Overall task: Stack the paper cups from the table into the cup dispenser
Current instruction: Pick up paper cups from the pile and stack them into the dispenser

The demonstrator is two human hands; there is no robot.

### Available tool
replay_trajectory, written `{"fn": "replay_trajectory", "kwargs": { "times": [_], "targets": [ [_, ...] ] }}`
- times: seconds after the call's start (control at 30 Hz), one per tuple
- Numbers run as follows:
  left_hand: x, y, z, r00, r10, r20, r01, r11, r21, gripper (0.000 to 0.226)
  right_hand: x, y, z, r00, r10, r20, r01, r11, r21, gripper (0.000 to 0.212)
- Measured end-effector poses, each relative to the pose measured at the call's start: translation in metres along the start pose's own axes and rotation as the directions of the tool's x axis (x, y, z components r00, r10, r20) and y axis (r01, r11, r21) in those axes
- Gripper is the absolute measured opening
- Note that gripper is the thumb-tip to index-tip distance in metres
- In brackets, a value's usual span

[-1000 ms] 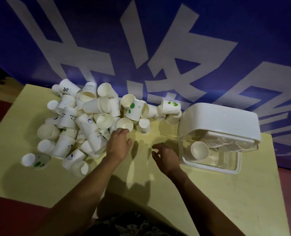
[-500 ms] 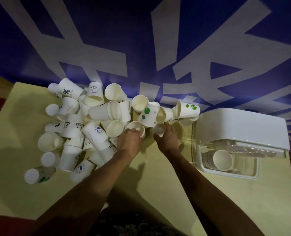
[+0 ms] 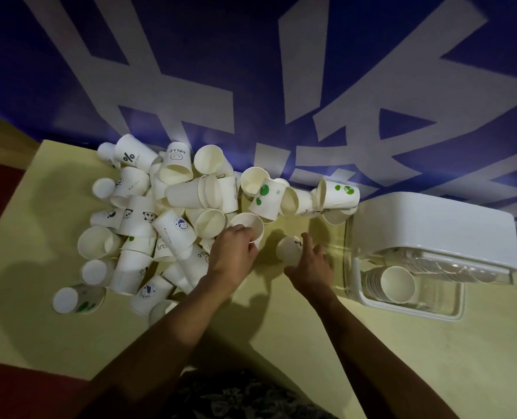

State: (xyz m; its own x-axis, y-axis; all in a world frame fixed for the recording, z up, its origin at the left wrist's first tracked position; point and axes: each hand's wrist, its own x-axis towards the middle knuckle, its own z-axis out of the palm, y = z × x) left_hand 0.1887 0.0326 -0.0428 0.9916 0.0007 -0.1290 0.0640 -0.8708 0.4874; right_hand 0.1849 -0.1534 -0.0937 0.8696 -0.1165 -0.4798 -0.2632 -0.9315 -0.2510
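Mid-pick: left hand [image 3: 234, 252] fingers clamped on a cup [image 3: 249, 225], right hand [image 3: 310, 263] on another [image 3: 289, 251]; next nest them, then dispenser [image 3: 432, 234].

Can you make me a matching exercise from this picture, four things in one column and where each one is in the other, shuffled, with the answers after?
Things:
1. percent-sign cup
2. cup dispenser
3. left hand
4. green-dotted cup

Places:
A. right side of the table
B. far left corner of the cup pile
C. gripping the rim of an open cup
D. lying on its side at the pile's right end, nearest the dispenser

Pairs: 1-B, 2-A, 3-C, 4-D
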Motion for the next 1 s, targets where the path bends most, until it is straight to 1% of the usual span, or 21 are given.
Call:
{"fn": "replay_trajectory", "kwargs": {
  "times": [0.07,0.13,0.17,0.23,0.27,0.33,0.4,0.43,0.5,0.57,0.63,0.7,0.77,0.9,1.0],
  "targets": [
    [-0.008,0.004,-0.001,1.0,0.002,0.006,-0.002,0.999,-0.037,0.003,-0.01,0.018,0.002,0.997,-0.02,0.07,0.027,0.995,-0.093,0.098],
    [-0.017,0.01,-0.003,1.0,0.026,-0.004,-0.027,0.997,-0.071,0.004,-0.019,0.033,0.006,0.99,-0.038,0.138,0.051,0.995,-0.087,0.102],
    [-0.022,0.014,-0.004,0.999,0.043,-0.019,-0.044,0.996,-0.08,0.005,-0.022,0.04,0.008,0.985,-0.043,0.165,0.05,0.998,-0.039,0.102],
    [-0.031,0.022,-0.005,0.995,0.078,-0.063,-0.084,0.992,-0.095,0.005,-0.028,0.049,0.007,0.978,-0.049,0.201,0.024,0.992,0.126,0.101],
    [-0.035,0.026,-0.005,0.993,0.091,-0.079,-0.098,0.99,-0.102,0.005,-0.032,0.053,0.004,0.977,-0.057,0.206,0.012,0.977,0.215,0.101],
    [-0.041,0.037,-0.005,0.991,0.106,-0.086,-0.114,0.988,-0.107,0.006,-0.043,0.059,-0.004,0.978,-0.105,0.179,0.024,0.914,0.405,0.104],
    [-0.047,0.05,-0.004,0.989,0.124,-0.086,-0.133,0.986,-0.102,0.008,-0.056,0.067,-0.014,0.982,-0.166,0.092,0.093,0.841,0.532,0.104],
    [-0.049,0.058,-0.004,0.987,0.131,-0.089,-0.141,0.984,-0.11,0.009,-0.063,0.07,-0.02,0.982,-0.186,0.023,0.143,0.82,0.555,0.101],
    [-0.053,0.075,-0.002,0.986,0.133,-0.099,-0.147,0.978,-0.148,0.01,-0.077,0.078,-0.032,0.972,-0.179,-0.15,0.233,0.798,0.556,0.088],
    [-0.057,0.092,0.0,0.984,0.138,-0.113,-0.157,0.969,-0.19,0.01,-0.091,0.086,-0.048,0.945,-0.149,-0.29,0.292,0.785,0.546,0.072],
    [-0.06,0.109,0.003,0.979,0.16,-0.128,-0.187,0.952,-0.243,0.011,-0.104,0.096,-0.064,0.909,-0.129,-0.396,0.337,0.786,0.519,0.05],
    [-0.064,0.127,0.006,0.972,0.191,-0.138,-0.222,0.937,-0.269,0.012,-0.115,0.108,-0.077,0.858,-0.127,-0.497,0.374,0.818,0.437,0.025],
    [-0.067,0.144,0.009,0.968,0.203,-0.148,-0.238,0.929,-0.282,0.012,-0.122,0.12,-0.086,0.81,-0.133,-0.571,0.385,0.855,0.348,0.01],
    [-0.071,0.17,0.017,0.966,0.2,-0.161,-0.241,0.925,-0.294,0.01,-0.132,0.147,-0.102,0.713,-0.075,-0.697,0.327,0.915,0.236,0.006],
    [-0.076,0.185,0.024,0.962,0.213,-0.173,-0.258,0.916,-0.307,0.011,-0.137,0.167,-0.109,0.681,-0.092,-0.726,0.319,0.93,0.181,0.004]
  ]
}}
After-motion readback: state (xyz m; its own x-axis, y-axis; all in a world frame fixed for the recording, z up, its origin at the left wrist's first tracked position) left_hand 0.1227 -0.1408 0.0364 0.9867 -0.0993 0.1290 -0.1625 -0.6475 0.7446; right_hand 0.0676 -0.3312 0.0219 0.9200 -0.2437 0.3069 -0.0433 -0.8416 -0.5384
